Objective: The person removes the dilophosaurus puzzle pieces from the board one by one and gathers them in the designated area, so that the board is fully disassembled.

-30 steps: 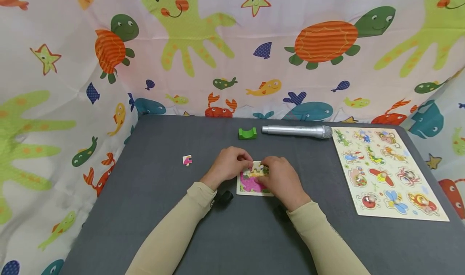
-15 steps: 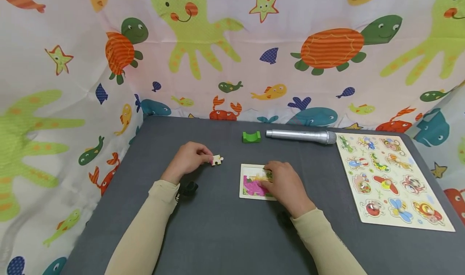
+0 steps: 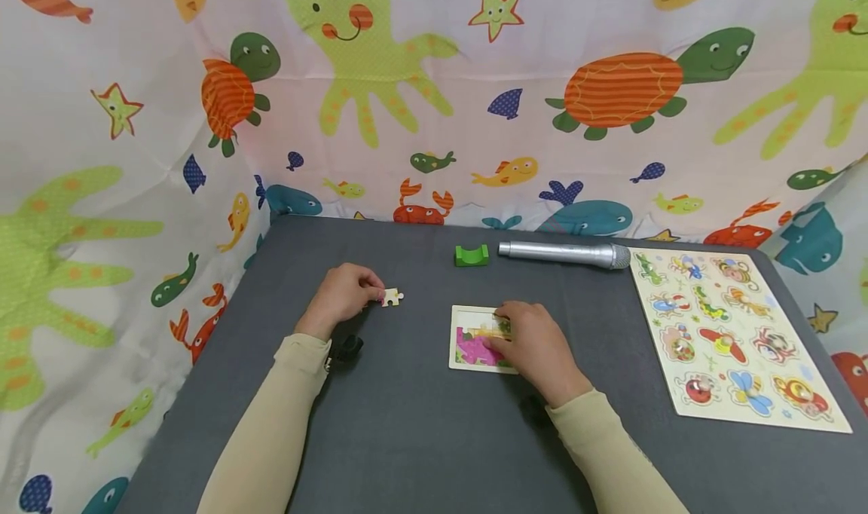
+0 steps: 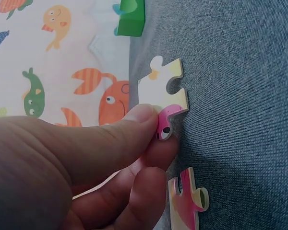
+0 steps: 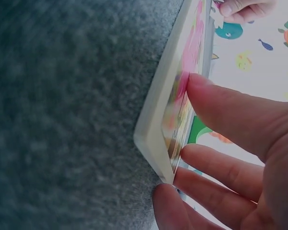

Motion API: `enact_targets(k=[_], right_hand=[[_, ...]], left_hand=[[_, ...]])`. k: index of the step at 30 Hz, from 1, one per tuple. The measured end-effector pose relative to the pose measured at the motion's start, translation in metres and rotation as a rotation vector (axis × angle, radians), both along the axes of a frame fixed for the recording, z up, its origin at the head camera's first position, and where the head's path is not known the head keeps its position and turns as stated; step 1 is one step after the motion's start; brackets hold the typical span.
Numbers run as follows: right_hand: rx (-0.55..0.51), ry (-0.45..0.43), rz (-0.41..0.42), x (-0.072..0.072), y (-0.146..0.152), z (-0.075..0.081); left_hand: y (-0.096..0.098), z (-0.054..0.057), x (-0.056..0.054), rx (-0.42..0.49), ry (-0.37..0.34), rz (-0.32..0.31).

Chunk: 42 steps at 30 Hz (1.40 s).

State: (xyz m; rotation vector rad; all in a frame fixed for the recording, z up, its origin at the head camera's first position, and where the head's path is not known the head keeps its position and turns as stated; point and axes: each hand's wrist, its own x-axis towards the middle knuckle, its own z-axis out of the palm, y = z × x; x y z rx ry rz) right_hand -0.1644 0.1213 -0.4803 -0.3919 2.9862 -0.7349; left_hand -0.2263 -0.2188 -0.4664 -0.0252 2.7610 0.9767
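Observation:
My left hand [image 3: 342,295] pinches a cream jigsaw piece [image 3: 392,297] between thumb and fingers, left of the puzzle tray. The left wrist view shows a pink patch with an eye on this jigsaw piece [image 4: 161,91]. A second, pink jigsaw piece [image 4: 185,203] lies close beneath that hand; in the head view the hand mostly hides it. My right hand [image 3: 536,348] rests on the right side of the small puzzle tray [image 3: 453,348], thumb and fingertips touching its surface and edge, fingers loosely extended. Pink and yellow pieces fill the tray's lower part; its upper left shows bare white.
Behind the tray stands a green curved block [image 3: 471,256], with a silver microphone [image 3: 563,254] to its right. A large wooden board [image 3: 739,341] with insect pictures lies at the right. A printed cloth [image 3: 380,69] borders the grey table [image 3: 420,439].
My left hand has moved from the tray leftward, carrying the cream jigsaw piece, toward the loose pink one. The tray's upper left is now bare. My right hand stays on the tray.

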Motion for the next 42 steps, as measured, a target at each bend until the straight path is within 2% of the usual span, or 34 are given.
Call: enact_targets(k=[12,16,19,22,26,29,31,36,42], right_hand=[[-0.039,-0.080,-0.002,0.001,0.004,0.005],[-0.036,-0.093,0.015,0.000,0.010,0.007],[-0.034,-0.118,0.027,-0.001,0.013,0.009],[-0.031,-0.146,0.034,-0.002,0.015,0.009],[-0.031,-0.168,0.026,-0.005,0.018,0.007],[-0.028,-0.162,0.016,-0.006,0.020,0.005],[-0.027,-0.153,0.011,-0.006,0.020,0.004],[-0.031,-0.148,0.002,-0.005,0.021,0.004],[-0.022,-0.147,0.002,-0.005,0.022,0.007]], left_hand=[[0.001,0.002,-0.001,0.001,0.000,0.048],[0.012,0.010,0.001,-0.008,0.044,0.025],[0.028,0.014,0.006,-0.012,0.098,-0.028],[0.055,0.013,0.014,-0.010,0.131,-0.102],[0.099,0.014,0.022,-0.009,0.124,-0.219],[0.127,0.013,0.022,0.012,0.099,-0.316],[0.142,0.010,0.020,0.017,0.080,-0.359],[0.165,0.001,0.017,-0.009,0.048,-0.377],[0.175,-0.003,0.014,-0.026,0.062,-0.369]])
